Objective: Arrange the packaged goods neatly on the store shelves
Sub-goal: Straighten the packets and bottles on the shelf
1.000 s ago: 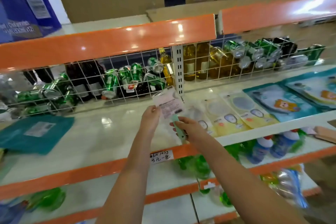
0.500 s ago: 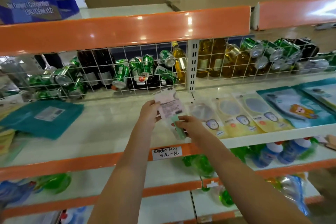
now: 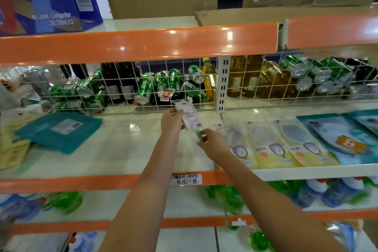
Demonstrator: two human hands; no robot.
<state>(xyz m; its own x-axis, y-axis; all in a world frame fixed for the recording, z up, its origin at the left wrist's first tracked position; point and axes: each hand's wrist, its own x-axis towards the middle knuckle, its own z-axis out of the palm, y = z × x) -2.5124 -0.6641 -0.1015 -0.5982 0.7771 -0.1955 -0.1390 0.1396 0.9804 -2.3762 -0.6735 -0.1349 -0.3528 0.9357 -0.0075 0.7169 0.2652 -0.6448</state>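
My left hand [image 3: 171, 122] pinches the top of a small packet [image 3: 189, 117] above the shelf [image 3: 122, 149]; my right hand [image 3: 212, 145] grips its green lower end.

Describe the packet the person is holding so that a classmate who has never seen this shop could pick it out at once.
Start at the white middle shelf with the orange front edge, below the wire basket of green cans. Above its centre, the left hand and right hand hold up one slim clear packet. Unlike the yellow packets lying flat to its right, it is lifted and shows a white printed label.
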